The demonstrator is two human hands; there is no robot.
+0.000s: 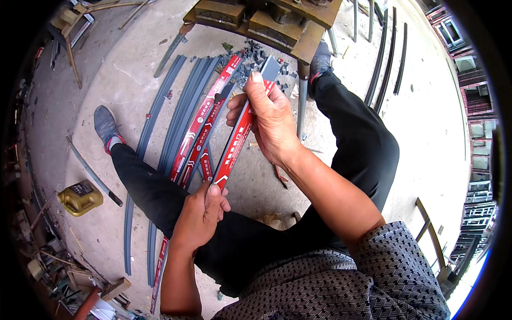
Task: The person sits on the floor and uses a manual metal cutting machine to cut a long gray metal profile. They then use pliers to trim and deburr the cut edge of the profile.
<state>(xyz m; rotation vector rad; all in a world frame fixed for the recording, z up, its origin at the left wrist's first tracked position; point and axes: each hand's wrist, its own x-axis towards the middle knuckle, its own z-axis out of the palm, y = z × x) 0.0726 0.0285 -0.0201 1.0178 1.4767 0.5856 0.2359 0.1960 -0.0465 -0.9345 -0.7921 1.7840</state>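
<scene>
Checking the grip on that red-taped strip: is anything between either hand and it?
Nothing visible. The left hand grips the lower end of the red-taped strip, and the right hand pinches its upper end directly, with bare fingers.

A bare concrete floor (133, 80) in daylight holds long grey strips (178, 114), a yellow jug (80, 198), a rusty yellow-brown machine (277, 21), dark offcuts (256, 56) and wooden scraps (114, 289).
</scene>
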